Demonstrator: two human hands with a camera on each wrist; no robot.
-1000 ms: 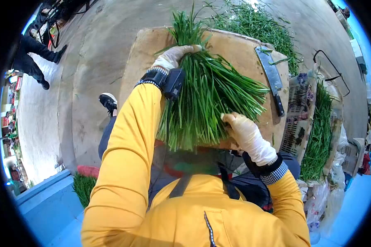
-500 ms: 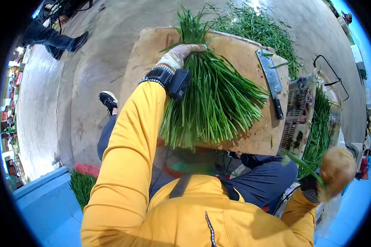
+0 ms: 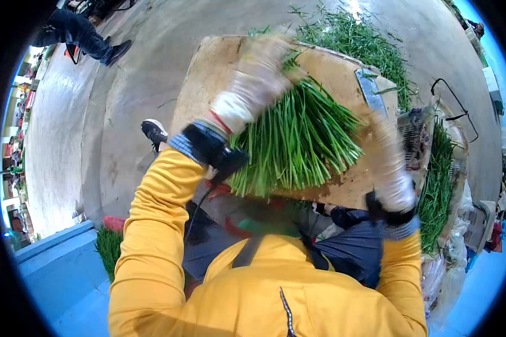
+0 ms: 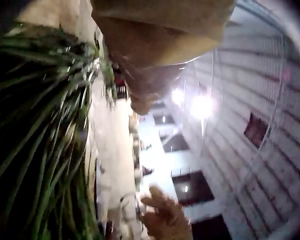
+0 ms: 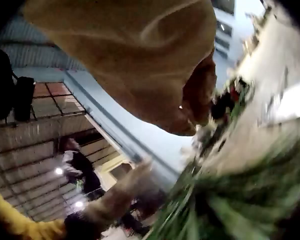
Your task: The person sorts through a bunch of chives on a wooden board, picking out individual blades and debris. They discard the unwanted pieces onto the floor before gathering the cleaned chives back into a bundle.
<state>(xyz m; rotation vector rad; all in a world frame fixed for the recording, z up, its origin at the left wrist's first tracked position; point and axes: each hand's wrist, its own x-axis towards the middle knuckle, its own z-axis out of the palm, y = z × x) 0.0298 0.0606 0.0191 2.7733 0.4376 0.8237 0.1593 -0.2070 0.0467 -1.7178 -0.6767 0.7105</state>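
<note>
1. The fanned bunch of long green leafy stalks point(image 3: 298, 137) lies on the tan wooden counter point(image 3: 219, 62), at the centre of the head view.
2. The left grip point(image 3: 258, 78), a hand in a whitish glove, is over the bunch's upper left part; blur hides whether its fingers hold it.
3. The right grip point(image 3: 389, 154), likewise gloved and blurred, is right of the bunch, below the broad steel blade point(image 3: 370, 90); whether it is closed, I cannot tell.

Perforated crate point(image 3: 417, 147), right; clear plastic point(image 3: 432, 276), beside it; bystander's dark-trousered legs point(image 3: 89, 38), upper left; blue ledge point(image 3: 56, 245), lower left.
</note>
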